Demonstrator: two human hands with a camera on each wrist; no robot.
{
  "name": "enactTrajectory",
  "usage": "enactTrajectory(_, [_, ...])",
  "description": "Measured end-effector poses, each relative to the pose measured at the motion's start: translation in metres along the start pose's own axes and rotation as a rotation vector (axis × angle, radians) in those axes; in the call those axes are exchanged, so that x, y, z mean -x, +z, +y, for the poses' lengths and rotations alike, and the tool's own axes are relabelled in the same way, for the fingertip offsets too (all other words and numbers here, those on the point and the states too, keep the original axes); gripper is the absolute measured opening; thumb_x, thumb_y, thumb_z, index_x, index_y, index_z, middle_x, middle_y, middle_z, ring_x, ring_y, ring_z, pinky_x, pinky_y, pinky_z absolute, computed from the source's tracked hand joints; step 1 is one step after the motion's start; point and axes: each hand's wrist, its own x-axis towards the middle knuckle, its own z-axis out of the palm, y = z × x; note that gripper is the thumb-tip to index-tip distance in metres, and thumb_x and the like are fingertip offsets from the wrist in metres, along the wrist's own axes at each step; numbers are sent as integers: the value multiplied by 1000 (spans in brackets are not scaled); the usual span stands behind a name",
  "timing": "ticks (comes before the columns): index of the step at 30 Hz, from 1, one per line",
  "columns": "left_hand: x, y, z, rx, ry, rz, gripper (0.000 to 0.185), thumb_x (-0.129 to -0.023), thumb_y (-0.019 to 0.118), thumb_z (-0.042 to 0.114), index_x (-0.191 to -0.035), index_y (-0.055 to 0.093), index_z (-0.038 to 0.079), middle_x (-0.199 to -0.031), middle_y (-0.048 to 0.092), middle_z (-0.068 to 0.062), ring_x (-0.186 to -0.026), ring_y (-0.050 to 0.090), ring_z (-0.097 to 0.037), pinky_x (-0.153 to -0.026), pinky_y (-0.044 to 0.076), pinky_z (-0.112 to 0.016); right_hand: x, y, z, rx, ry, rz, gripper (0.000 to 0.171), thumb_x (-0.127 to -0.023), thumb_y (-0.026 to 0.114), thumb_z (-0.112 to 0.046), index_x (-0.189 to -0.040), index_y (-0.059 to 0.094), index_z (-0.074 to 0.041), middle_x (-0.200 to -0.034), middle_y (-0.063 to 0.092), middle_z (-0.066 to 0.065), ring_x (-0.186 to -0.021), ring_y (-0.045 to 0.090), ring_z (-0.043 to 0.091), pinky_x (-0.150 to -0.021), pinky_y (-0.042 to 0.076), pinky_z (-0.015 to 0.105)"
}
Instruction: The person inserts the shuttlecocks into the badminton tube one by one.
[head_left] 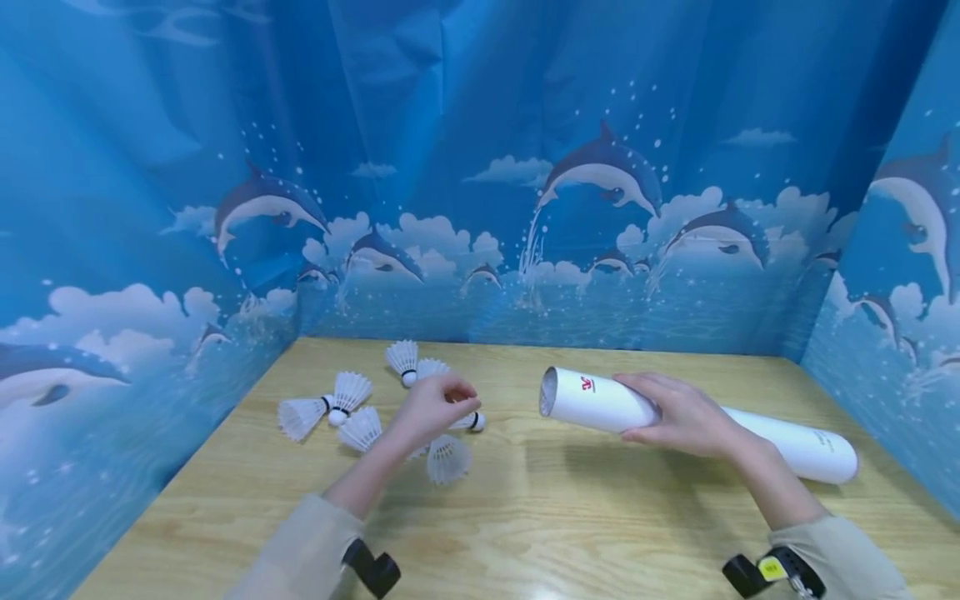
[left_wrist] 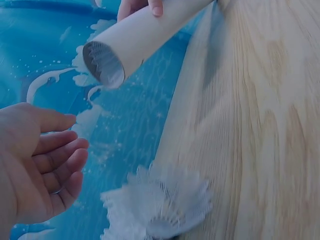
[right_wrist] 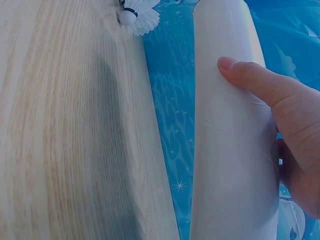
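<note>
My right hand [head_left: 686, 414] grips a long white shuttlecock tube [head_left: 600, 402] around its middle, the thumb pressed along its side. The tube tilts, its open end pointing left; feathered skirts [left_wrist: 107, 67] show inside that mouth in the left wrist view. My left hand [head_left: 438, 404] hovers over several white shuttlecocks [head_left: 448, 458], fingers loosely bent. Nothing shows between its fingers and thumb in the left wrist view. One shuttlecock, its cork [head_left: 477, 422] facing right, lies close by the left fingertips, its skirt partly hidden by the hand.
More shuttlecocks lie to the left, among them one on its side [head_left: 302, 417] and one farther back [head_left: 402, 360]. The wooden table [head_left: 510, 533] is bordered at the back and sides by a blue dolphin-print curtain [head_left: 465, 167].
</note>
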Motion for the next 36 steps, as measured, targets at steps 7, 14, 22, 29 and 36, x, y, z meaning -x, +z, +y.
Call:
enactTrajectory(7, [11, -9, -13, -58, -22, -24, 19, -84, 69, 18, -98, 68, 6, -84, 63, 2, -75, 56, -12, -65, 47, -29, 1, -1, -1, -6, 13, -7, 74, -74, 73, -48, -133, 48, -10, -123, 56, 14, -103, 56, 34, -77, 48, 52])
enactTrajectory(14, [21, -14, -29, -114, 31, -44, 23, -79, 72, 17, -96, 68, 2, -82, 65, 0, -71, 57, -13, -62, 47, -27, 1, -2, 0, -7, 2, -2, 74, -74, 74, -47, -132, 49, -9, -123, 56, 14, -103, 56, 34, -77, 48, 52])
enactTrajectory(22, [26, -12, -40, -158, 39, -57, 29, -76, 76, 23, -98, 68, 5, -92, 67, -2, -73, 57, -11, -64, 47, -29, 2, 0, 1, 3, -9, 3, 72, -74, 76, -41, -132, 49, -9, -123, 56, 14, -103, 56, 34, -77, 48, 52])
enactTrajectory(29, [27, -8, -43, -170, -36, -65, 34, -75, 77, 28, -102, 68, 9, -95, 66, 0, -74, 56, -10, -64, 47, -29, 1, 1, 2, 6, -19, 7, 72, -74, 76, -42, -132, 49, -8, -123, 56, 15, -103, 57, 34, -76, 48, 51])
enactTrajectory(36, [28, -4, -45, -208, 5, -76, 34, -75, 76, 26, -102, 68, 8, -96, 66, -1, -75, 57, -12, -69, 48, -32, 1, 3, 4, 0, -20, 6, 73, -74, 74, -47, -132, 49, -9, -123, 56, 14, -103, 57, 33, -76, 48, 51])
